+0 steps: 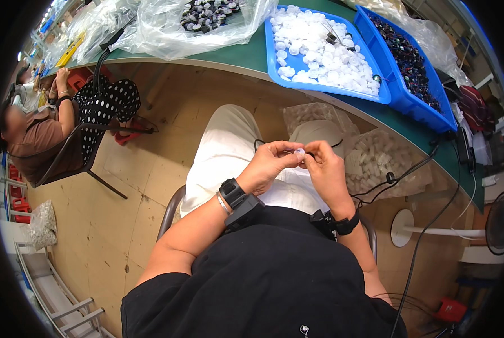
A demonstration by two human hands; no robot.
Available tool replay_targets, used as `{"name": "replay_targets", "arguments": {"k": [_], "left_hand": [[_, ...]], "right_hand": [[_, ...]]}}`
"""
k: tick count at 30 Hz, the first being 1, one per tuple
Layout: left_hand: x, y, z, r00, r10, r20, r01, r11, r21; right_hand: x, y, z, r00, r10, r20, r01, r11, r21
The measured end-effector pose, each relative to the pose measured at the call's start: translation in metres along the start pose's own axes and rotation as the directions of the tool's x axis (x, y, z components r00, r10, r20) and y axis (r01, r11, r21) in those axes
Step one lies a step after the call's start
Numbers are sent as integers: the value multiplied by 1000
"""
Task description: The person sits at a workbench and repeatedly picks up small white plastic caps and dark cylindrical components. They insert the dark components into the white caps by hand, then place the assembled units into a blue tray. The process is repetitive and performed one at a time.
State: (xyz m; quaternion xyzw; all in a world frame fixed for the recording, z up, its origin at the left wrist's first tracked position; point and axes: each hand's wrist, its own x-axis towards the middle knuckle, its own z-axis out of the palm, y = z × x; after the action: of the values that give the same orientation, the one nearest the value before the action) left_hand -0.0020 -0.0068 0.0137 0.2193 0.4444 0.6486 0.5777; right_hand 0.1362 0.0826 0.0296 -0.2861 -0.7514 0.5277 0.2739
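Above my lap, my two hands meet with their fingertips almost touching. My left hand (266,168) is closed in a pinch on a small whitish plastic cap (300,151). My right hand (326,168) pinches at the other side of it, where a small dark part (310,154) shows between the fingers; its kind cannot be made out. Similar white plastic caps (319,53) fill a shallow blue tray (272,59) on the table ahead. Beside it, a deeper blue bin (398,84) holds many small dark parts (401,56).
A clear plastic bag (161,34) with black-and-white pieces lies on the green table (238,55). Bags of pale parts (376,158) sit under it. Black cables (412,169) hang at the right, near a white fan stand (432,231). Another person (46,132) sits at the left.
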Motion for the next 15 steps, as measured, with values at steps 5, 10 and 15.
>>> {"name": "replay_targets", "arguments": {"k": [5,10,15], "left_hand": [[3,-3,-4,998,58,9,-58,997,56],[6,-5,-3,985,175,-7,-171,969,177],[4,-7,-3,973,213,90,-231,886,402]], "right_hand": [[-2,-5,0,996,-58,69,63,996,-66],[-1,-13,0,993,-20,116,26,998,-49],[1,-9,-5,992,38,121,-18,987,-162]]}}
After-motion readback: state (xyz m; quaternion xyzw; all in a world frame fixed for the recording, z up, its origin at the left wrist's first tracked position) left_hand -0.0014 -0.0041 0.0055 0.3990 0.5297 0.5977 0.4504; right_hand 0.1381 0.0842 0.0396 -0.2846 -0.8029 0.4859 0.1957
